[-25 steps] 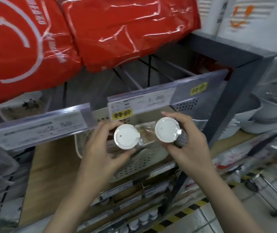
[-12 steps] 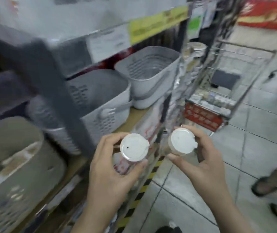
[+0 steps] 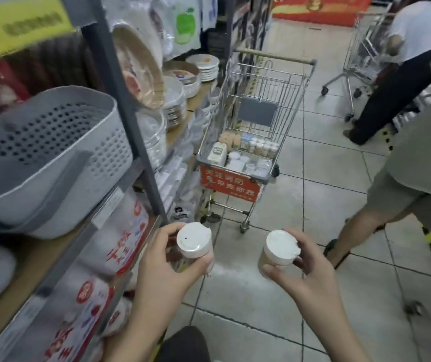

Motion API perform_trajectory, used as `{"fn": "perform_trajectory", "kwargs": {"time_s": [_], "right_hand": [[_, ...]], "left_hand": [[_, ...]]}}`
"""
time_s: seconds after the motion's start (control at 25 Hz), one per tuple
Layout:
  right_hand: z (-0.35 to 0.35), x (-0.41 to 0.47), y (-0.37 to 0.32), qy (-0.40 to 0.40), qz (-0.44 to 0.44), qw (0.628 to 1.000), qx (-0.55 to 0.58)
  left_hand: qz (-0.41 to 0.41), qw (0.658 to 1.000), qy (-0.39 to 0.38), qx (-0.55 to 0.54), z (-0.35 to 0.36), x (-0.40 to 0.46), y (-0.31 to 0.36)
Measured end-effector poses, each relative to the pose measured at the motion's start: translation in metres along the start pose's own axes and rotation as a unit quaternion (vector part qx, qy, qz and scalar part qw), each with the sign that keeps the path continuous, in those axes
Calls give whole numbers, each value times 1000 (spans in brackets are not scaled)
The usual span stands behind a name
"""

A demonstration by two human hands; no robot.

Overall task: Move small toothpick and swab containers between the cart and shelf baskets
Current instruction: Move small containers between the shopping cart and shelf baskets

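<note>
My left hand grips a small clear toothpick container with a white lid. My right hand holds a second one with a white lid and a tan body. Both are held upright over the tiled floor, level with each other. Ahead stands a small wire shopping cart with a red sign on its front; several small containers lie in its basket. A grey perforated basket sits on the shelf at my left.
The shelf unit's grey post runs along the left, with stacked plates and packaged goods. A person in shorts stands close on the right. Another person with a second cart is farther back.
My view has swung right from the shelf baskets to the aisle and cart. Both hands still hold their containers, now farther apart and away from the shelf.
</note>
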State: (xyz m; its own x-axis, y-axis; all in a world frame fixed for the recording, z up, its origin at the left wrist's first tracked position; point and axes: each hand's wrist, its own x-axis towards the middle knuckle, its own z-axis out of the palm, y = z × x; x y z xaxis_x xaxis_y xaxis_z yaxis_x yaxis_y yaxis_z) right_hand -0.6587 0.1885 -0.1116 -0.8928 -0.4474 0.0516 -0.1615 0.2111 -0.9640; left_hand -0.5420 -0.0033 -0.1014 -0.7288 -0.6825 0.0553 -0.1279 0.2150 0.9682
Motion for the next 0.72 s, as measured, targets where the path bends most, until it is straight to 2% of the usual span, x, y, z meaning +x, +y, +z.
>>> {"fn": "perform_trajectory", "kwargs": {"time_s": [0.36, 0.6, 0.72], "right_hand": [[3, 182, 33, -35, 57, 998, -15], [-27, 285, 54, 33, 109, 993, -14], [-42, 331, 67, 54, 123, 991, -12]], "left_hand": [[-35, 999, -24, 30, 72, 192, -28], [-37, 995, -89, 31, 138, 317, -16], [-38, 995, -87, 30, 166, 363, -9]]}}
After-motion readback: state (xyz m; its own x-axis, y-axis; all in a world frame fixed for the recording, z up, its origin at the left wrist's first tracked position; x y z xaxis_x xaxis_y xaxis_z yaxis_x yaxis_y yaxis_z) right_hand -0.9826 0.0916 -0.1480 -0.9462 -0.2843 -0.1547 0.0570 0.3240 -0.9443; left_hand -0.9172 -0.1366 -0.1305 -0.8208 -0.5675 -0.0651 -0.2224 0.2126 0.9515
